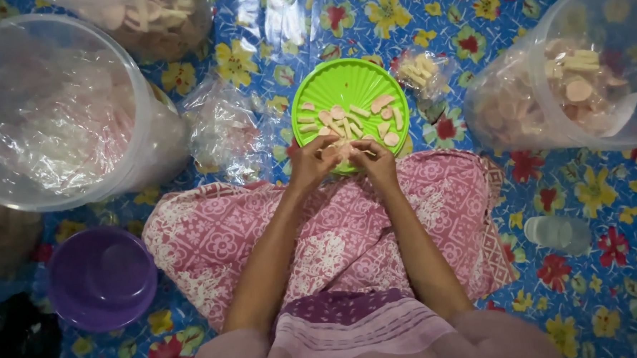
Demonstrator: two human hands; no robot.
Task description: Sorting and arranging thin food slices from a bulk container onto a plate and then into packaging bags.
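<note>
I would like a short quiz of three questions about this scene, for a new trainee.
1. True or false: both hands meet at the near edge of the green plate.
2. Which colour is the small bowl on the person's left? A) purple B) red C) white
3. Fill in: the big clear container on the person's right holds pale ____ in plastic.

Key: 1 true; 2 A; 3 snack pieces.

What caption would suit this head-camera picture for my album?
Both hands, left and right, gather pale snack pieces at a round green plastic plate on a blue flowered mat.
</note>
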